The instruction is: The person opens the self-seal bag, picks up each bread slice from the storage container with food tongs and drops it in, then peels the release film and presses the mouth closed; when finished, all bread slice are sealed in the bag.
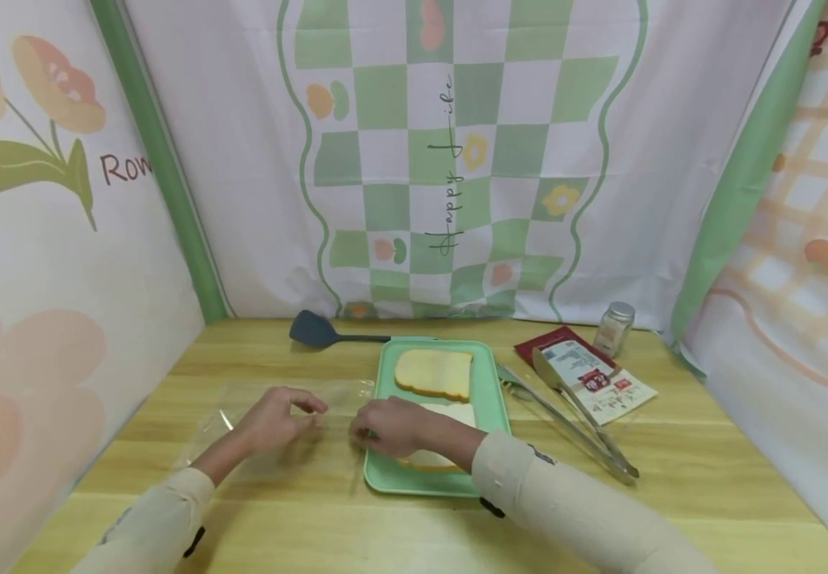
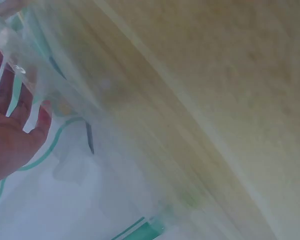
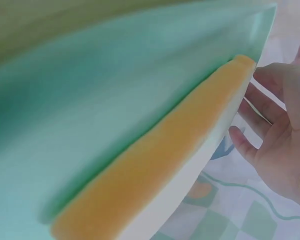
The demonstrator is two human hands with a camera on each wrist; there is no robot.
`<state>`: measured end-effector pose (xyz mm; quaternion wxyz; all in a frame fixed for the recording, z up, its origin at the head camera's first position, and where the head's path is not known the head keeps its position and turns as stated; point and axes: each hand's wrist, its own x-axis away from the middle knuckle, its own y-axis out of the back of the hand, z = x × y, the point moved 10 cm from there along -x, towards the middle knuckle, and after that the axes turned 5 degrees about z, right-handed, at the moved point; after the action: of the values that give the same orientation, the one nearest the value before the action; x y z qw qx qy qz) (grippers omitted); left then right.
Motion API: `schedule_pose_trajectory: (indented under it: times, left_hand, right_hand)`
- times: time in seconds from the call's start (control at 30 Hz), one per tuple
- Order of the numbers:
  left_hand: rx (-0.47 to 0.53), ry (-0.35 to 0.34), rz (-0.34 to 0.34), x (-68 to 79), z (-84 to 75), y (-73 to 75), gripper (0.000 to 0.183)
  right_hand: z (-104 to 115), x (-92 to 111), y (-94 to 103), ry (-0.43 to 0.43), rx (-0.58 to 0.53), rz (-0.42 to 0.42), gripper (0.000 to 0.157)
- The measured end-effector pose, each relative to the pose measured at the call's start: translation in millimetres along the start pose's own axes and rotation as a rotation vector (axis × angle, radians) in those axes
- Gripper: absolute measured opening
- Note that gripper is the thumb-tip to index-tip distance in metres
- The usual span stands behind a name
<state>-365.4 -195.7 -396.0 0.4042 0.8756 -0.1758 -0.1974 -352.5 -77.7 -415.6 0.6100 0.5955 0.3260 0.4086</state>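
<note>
Clear plastic bag (image 1: 245, 396) lies on worktop (image 1: 313, 530), left of green tray (image 1: 490, 399). Left hand (image 1: 277, 418) at bag, fingers loose. Dark blue spatula (image 1: 313, 330) behind. Right hand (image 1: 394, 426) at tray's left edge, fingers bent; can't tell if they pinch bag. Two bread slices (image 1: 431, 372) on tray. Then metal tongs (image 1: 613, 456), red-and-white packet (image 1: 596, 381), little jar (image 1: 613, 330).

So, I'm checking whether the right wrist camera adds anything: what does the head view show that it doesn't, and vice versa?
Only the head view shows the tongs, the printed packet and the lidded jar.

Only the right wrist view shows a hand with its palm toward the camera.

Both show the green tray, bread and the checkered curtain.
</note>
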Motion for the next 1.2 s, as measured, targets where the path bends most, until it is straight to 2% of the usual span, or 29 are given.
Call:
schedule_pose_trajectory:
  times: [0.3, 0.47, 0.57, 0.73, 0.87, 1.07, 1.2]
  left_hand:
    - [-0.04, 0.018, 0.019, -0.1, 6.1, -0.9, 0.014]
    - [-0.077, -0.01, 0.077, 1.3, 6.1, -4.2, 0.018]
    - [-0.122, -0.026, 0.103, 5.4, 9.1, 0.0, 0.022]
    - [-0.241, -0.027, 0.11, 15.7, 27.5, 21.2, 0.021]
    - [-0.269, -0.034, 0.113, 27.2, 47.0, 35.6, 0.026]
    - [-0.334, -0.088, 0.16, 45.1, 63.7, 36.9, 0.037]
    - [-0.339, -0.052, 0.182, 53.0, 72.2, 33.8, 0.034]
  right_hand:
    - [5.5, -4.9, -5.4, 0.002, 0.063, 0.029, 0.018]
    - [9.3, -8.1, -9.0, 0.021, 0.114, 0.046, 0.02]
    - [9.8, -10.3, -10.5, 0.026, 0.106, 0.052, 0.021]
    - [8.3, -10.5, -14.2, 0.017, 0.093, 0.074, 0.023]
    - [6.9, -9.3, -15.2, 0.006, 0.091, 0.081, 0.025]
    - [8.5, -8.1, -13.4, 0.023, 0.1, 0.063, 0.025]
    - [8.5, -8.0, -12.2, 0.022, 0.094, 0.047, 0.025]
